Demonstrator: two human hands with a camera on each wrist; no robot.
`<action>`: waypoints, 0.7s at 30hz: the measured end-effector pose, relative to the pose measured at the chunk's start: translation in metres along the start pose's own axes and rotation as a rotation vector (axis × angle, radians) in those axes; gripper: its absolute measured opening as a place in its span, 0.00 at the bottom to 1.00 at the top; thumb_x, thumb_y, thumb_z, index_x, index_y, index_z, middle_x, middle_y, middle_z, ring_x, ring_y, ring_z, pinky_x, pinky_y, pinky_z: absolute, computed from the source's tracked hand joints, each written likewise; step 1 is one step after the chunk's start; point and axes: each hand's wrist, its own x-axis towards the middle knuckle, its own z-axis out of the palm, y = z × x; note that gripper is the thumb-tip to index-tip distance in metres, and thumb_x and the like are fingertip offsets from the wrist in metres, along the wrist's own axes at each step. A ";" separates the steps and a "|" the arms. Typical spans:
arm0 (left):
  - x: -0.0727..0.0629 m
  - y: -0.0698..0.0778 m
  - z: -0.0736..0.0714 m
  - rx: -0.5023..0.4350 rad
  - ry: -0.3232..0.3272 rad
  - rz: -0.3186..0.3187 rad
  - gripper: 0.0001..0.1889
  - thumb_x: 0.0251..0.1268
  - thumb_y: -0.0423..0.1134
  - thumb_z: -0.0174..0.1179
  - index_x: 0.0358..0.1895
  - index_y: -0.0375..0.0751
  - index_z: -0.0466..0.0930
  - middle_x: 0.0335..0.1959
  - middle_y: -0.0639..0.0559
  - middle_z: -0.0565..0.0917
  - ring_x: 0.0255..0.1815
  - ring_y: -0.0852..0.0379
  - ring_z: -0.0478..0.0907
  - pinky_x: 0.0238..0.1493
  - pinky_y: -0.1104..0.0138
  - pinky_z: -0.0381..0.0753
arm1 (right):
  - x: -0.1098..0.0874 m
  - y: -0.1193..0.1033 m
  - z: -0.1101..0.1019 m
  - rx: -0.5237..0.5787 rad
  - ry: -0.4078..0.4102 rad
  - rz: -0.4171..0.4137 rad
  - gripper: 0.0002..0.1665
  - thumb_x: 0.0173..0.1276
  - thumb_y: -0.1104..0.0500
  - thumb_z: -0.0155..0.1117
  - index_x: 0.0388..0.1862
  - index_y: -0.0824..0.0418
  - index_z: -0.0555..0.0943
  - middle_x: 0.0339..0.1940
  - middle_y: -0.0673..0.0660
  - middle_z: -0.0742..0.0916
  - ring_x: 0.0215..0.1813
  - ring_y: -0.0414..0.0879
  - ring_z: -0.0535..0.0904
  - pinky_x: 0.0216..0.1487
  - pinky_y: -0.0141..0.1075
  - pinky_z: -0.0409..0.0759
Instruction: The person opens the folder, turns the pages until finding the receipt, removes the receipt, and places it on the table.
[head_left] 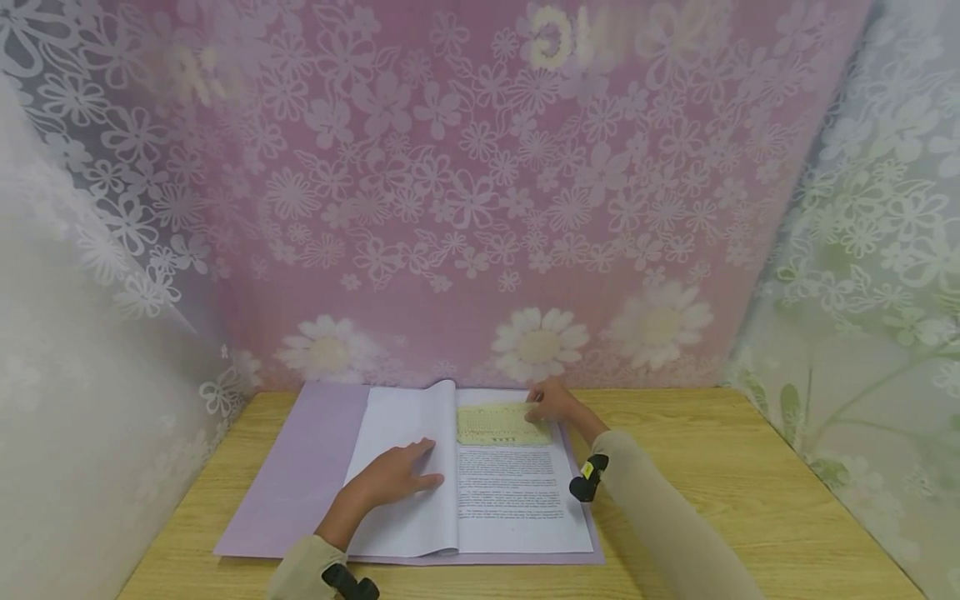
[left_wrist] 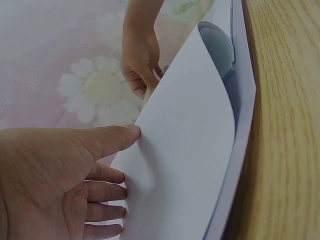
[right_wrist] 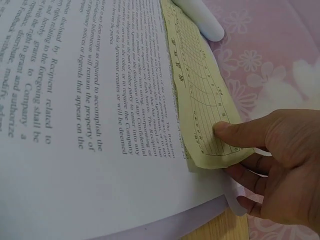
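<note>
An open lilac folder (head_left: pixel 288 492) lies on the table with white pages inside. On the left half, a turned-over blank page (left_wrist: pixel 185 115) bulges near the fold. My left hand (head_left: pixel 393 477) rests on this page with fingers extended, thumb spread apart. On the right half lies a printed page (head_left: pixel 517 500). Across its upper part is a yellow slip of paper (right_wrist: pixel 200 95) with printed lines and a ragged lower edge. My right hand (right_wrist: pixel 285 165) pinches the slip's outer end, thumb on top and fingers beneath.
The wood-grain table (head_left: pixel 697 500) extends on both sides of the folder. A pink flowered curtain (head_left: pixel 465 208) hangs right behind the table's far edge. Pale flowered sheets stand at the left and right. Each sleeve carries a small black wrist camera (head_left: pixel 588 477).
</note>
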 end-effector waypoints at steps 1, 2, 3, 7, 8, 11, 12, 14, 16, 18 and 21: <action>0.000 0.000 0.000 0.000 0.001 0.000 0.38 0.67 0.53 0.67 0.73 0.33 0.69 0.74 0.37 0.72 0.75 0.37 0.69 0.75 0.45 0.69 | 0.000 0.000 0.000 0.013 -0.004 -0.012 0.08 0.58 0.68 0.75 0.36 0.68 0.85 0.35 0.59 0.87 0.37 0.46 0.77 0.37 0.33 0.75; -0.001 0.000 0.000 0.001 0.002 -0.001 0.38 0.67 0.53 0.67 0.73 0.34 0.69 0.74 0.37 0.72 0.75 0.37 0.69 0.75 0.45 0.69 | -0.001 -0.001 -0.001 0.020 -0.008 -0.021 0.07 0.58 0.68 0.75 0.35 0.68 0.86 0.34 0.58 0.87 0.36 0.46 0.77 0.36 0.32 0.74; -0.001 0.000 0.000 0.001 0.003 0.000 0.38 0.67 0.53 0.67 0.73 0.33 0.69 0.74 0.37 0.72 0.75 0.37 0.69 0.75 0.45 0.69 | -0.002 -0.002 -0.002 0.030 -0.014 -0.030 0.06 0.58 0.69 0.74 0.35 0.68 0.86 0.34 0.58 0.87 0.36 0.45 0.76 0.36 0.32 0.74; -0.002 0.001 -0.001 0.000 0.006 0.001 0.38 0.67 0.53 0.67 0.73 0.33 0.69 0.74 0.36 0.72 0.75 0.37 0.69 0.75 0.45 0.69 | -0.004 -0.003 -0.005 0.058 -0.043 -0.063 0.06 0.60 0.68 0.73 0.36 0.69 0.87 0.33 0.57 0.88 0.35 0.45 0.76 0.38 0.33 0.74; -0.003 0.001 -0.001 -0.002 0.005 0.000 0.38 0.67 0.53 0.67 0.73 0.33 0.69 0.74 0.36 0.72 0.75 0.37 0.69 0.75 0.45 0.69 | -0.004 -0.003 -0.005 0.063 -0.047 -0.071 0.06 0.61 0.68 0.73 0.37 0.69 0.87 0.34 0.57 0.88 0.36 0.45 0.76 0.38 0.33 0.74; -0.004 0.003 -0.002 -0.012 -0.001 -0.003 0.38 0.67 0.52 0.67 0.73 0.32 0.68 0.74 0.36 0.72 0.76 0.37 0.68 0.75 0.45 0.68 | -0.005 0.000 -0.008 0.078 -0.054 -0.113 0.07 0.62 0.67 0.73 0.39 0.69 0.88 0.35 0.57 0.89 0.36 0.44 0.76 0.40 0.32 0.75; -0.005 0.003 -0.002 -0.015 -0.003 -0.003 0.38 0.68 0.52 0.67 0.74 0.32 0.68 0.74 0.36 0.72 0.76 0.37 0.68 0.75 0.45 0.68 | -0.005 0.002 -0.008 0.086 -0.058 -0.125 0.08 0.62 0.67 0.73 0.40 0.69 0.88 0.35 0.57 0.89 0.36 0.43 0.76 0.39 0.32 0.75; -0.006 0.004 -0.003 -0.016 -0.007 -0.001 0.38 0.68 0.52 0.67 0.74 0.32 0.68 0.74 0.36 0.71 0.76 0.37 0.68 0.75 0.45 0.68 | -0.006 0.004 -0.009 0.112 -0.070 -0.147 0.09 0.64 0.66 0.72 0.42 0.70 0.88 0.35 0.58 0.90 0.33 0.43 0.76 0.36 0.33 0.76; -0.006 0.005 -0.003 -0.015 -0.009 0.004 0.38 0.68 0.52 0.66 0.74 0.32 0.67 0.74 0.36 0.71 0.76 0.37 0.68 0.75 0.45 0.68 | -0.009 0.005 -0.010 0.153 -0.084 -0.152 0.10 0.65 0.66 0.70 0.44 0.70 0.88 0.34 0.58 0.90 0.31 0.42 0.77 0.32 0.35 0.79; -0.006 0.005 -0.004 -0.011 -0.008 0.011 0.38 0.68 0.52 0.66 0.74 0.31 0.67 0.74 0.36 0.71 0.76 0.36 0.68 0.75 0.45 0.68 | -0.012 0.005 -0.010 0.190 -0.088 -0.142 0.11 0.67 0.66 0.69 0.45 0.70 0.88 0.34 0.59 0.90 0.28 0.42 0.78 0.29 0.38 0.81; -0.004 0.003 -0.005 0.000 -0.002 0.015 0.39 0.68 0.52 0.66 0.74 0.31 0.67 0.74 0.36 0.72 0.75 0.37 0.68 0.75 0.45 0.69 | -0.016 0.004 -0.009 0.246 -0.081 -0.130 0.12 0.69 0.64 0.69 0.48 0.70 0.87 0.36 0.60 0.90 0.28 0.42 0.81 0.28 0.41 0.85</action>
